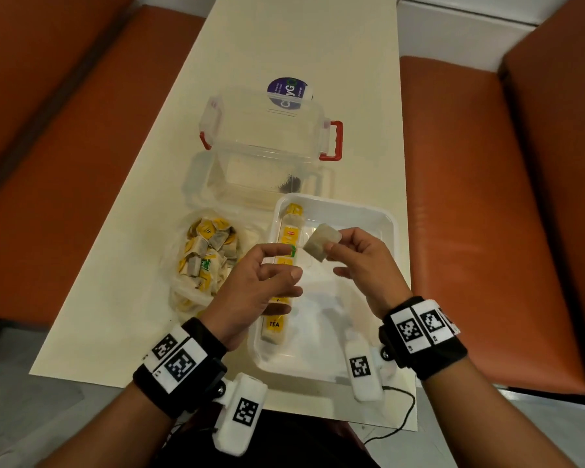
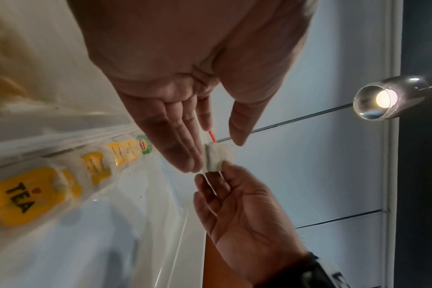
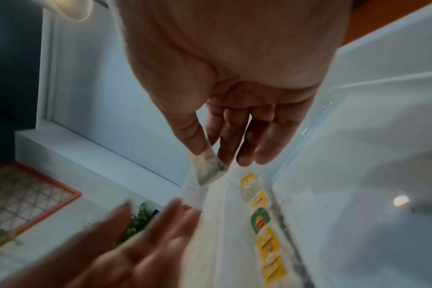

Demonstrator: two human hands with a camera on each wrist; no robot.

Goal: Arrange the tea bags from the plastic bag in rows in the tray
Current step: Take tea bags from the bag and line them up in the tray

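Note:
My right hand (image 1: 333, 243) pinches one pale tea bag (image 1: 321, 244) between thumb and forefinger, held above the white tray (image 1: 394, 231). The right wrist view shows the same tea bag (image 3: 208, 171) hanging from that pinch. My left hand (image 1: 289, 262) hovers just left of it with loose fingers and holds nothing; in the left wrist view its straight fingertips (image 2: 189, 163) lie beside the tea bag (image 2: 218, 157). A row of yellow-tagged tea bags (image 1: 288, 236) runs along the tray's left side. The plastic bag (image 1: 206, 260) of tea bags lies left of the tray.
A clear box (image 1: 250, 184) stands behind the tray, with its red-handled lid (image 1: 267, 130) further back and a round purple sticker (image 1: 287, 92) beyond. The narrow cream table (image 1: 301, 38) has orange benches (image 1: 487, 197) on both sides. The tray's right part is bare.

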